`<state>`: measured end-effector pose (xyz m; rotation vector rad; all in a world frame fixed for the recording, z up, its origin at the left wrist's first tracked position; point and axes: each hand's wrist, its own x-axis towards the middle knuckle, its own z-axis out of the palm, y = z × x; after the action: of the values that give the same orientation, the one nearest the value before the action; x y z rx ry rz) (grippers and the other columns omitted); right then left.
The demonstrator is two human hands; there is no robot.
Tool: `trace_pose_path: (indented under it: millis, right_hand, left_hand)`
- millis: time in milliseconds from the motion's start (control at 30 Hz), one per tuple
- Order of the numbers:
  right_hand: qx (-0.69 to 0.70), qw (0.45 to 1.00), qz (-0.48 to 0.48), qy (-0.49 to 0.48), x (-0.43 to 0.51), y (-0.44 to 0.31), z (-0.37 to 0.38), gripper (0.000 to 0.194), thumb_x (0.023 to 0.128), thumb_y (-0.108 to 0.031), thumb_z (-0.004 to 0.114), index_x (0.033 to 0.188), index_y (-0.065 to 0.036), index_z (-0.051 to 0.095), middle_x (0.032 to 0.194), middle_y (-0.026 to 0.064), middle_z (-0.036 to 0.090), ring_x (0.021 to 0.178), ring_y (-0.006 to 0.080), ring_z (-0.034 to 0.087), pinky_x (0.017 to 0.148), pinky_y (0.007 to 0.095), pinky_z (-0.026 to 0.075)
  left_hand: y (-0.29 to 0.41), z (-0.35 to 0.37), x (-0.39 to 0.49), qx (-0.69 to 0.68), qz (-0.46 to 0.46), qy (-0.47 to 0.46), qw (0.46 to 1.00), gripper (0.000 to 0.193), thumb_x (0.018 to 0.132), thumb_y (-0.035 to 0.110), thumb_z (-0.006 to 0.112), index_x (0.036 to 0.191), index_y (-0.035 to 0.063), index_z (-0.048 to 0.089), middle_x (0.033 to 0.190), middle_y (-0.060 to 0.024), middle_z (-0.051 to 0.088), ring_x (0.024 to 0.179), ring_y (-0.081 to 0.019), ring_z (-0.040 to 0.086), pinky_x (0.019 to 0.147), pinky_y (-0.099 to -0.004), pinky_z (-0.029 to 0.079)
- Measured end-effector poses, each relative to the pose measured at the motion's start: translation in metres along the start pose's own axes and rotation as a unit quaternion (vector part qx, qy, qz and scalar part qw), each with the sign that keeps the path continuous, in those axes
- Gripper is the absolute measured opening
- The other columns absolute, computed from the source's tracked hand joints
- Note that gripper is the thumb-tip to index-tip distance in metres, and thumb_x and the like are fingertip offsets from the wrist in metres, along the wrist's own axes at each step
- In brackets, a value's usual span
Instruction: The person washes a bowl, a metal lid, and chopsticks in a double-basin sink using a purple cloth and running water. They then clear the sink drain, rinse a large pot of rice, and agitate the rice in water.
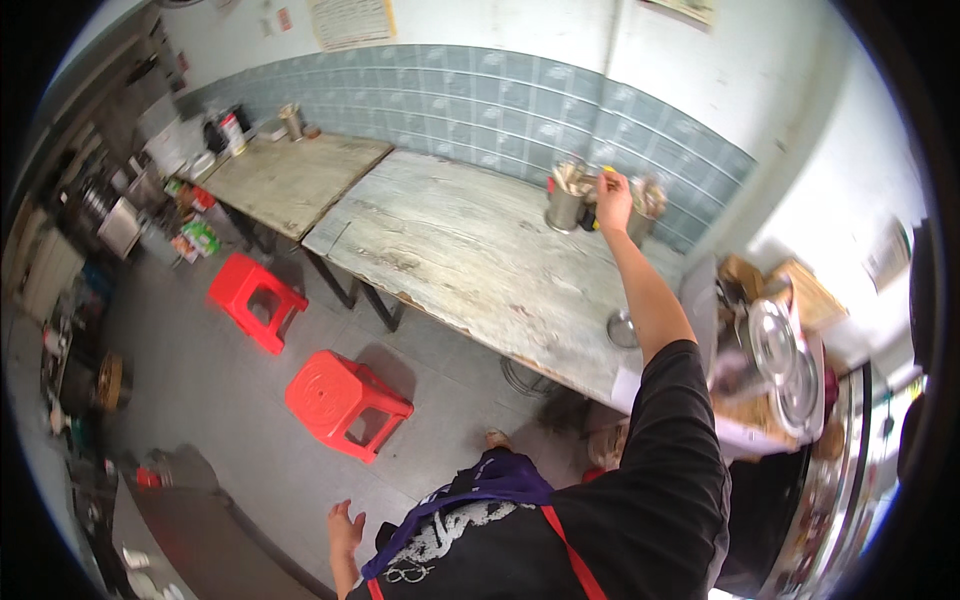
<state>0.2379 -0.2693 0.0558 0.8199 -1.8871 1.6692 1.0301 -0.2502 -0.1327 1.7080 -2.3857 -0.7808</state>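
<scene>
My right hand [614,199] reaches over the far right of a worn wooden table [450,232], with its fingers bent. Just left of it stands a metal canister [564,207] packed with pale utensils or sticks. Another canister [639,225] with wrapped items rises behind my wrist, partly covered by it. Something dark and yellow [589,218] sits between the two canisters, mostly hidden by the hand. Whether the fingers grip anything is unclear. Low in the view, my left hand [346,529] hangs above the floor, fingers apart and holding nothing.
Two red plastic stools [322,394] stand on the grey floor. Near my right forearm, a round metal dish [622,328] rests on the table. A cluttered stand with metal lids [772,341] is at my right. A second table [292,180] adjoins on the left.
</scene>
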Motion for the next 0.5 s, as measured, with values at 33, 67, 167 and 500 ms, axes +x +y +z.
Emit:
trace_pose_path:
  millis: [33, 67, 167, 500]
  right_hand:
    - [-0.02, 1.0, -0.01, -0.013, 0.015, 0.024, 0.024, 0.016, 0.086, -0.016, 0.06, 0.096, -0.003, 0.061, 0.089, 0.0131, 0.063, 0.079, 0.0256, 0.063, 0.073, 0.0336, 0.049]
    - [-0.071, 0.995, 0.036, -0.058, 0.016, 0.042, 0.052, 0.019, 0.087, -0.019, 0.058, 0.098, -0.004, 0.061, 0.092, 0.014, 0.063, 0.081, 0.0282, 0.063, 0.074, 0.0355, 0.049]
    - [-0.196, 0.966, -0.034, -0.164, 0.009, 0.124, 0.113, 0.031, 0.092, -0.031, 0.048, 0.097, -0.003, 0.06, 0.096, 0.0143, 0.064, 0.089, 0.0315, 0.06, 0.076, 0.0408, 0.047]
    - [-0.474, 0.826, -0.262, -0.157, 0.012, 0.268, 0.152, 0.042, 0.09, -0.026, 0.046, 0.126, -0.004, 0.048, 0.116, 0.0167, 0.058, 0.092, 0.0321, 0.061, 0.076, 0.0456, 0.049]
  left_hand:
    - [-0.011, 0.016, -0.004, -0.002, -0.055, -0.027, 0.998, 0.051, 0.072, 0.024, 0.074, 0.115, 0.0043, 0.057, 0.11, -0.02, 0.059, 0.105, -0.0367, 0.054, 0.091, -0.0443, 0.043]
    - [-0.026, 0.028, -0.017, 0.002, -0.123, -0.049, 0.991, 0.05, 0.072, 0.026, 0.074, 0.115, 0.0049, 0.058, 0.107, -0.0181, 0.061, 0.101, -0.0346, 0.057, 0.089, -0.0432, 0.045]
    - [-0.071, 0.067, -0.073, -0.078, -0.288, -0.085, 0.951, 0.051, 0.074, 0.037, 0.075, 0.111, 0.0064, 0.059, 0.096, -0.0111, 0.065, 0.088, -0.0259, 0.062, 0.08, -0.0379, 0.049]
    - [0.028, 0.071, -0.134, -0.141, -0.433, -0.014, 0.89, 0.049, 0.081, 0.037, 0.064, 0.119, 0.0059, 0.056, 0.109, -0.0183, 0.063, 0.102, -0.0336, 0.059, 0.086, -0.0405, 0.047]
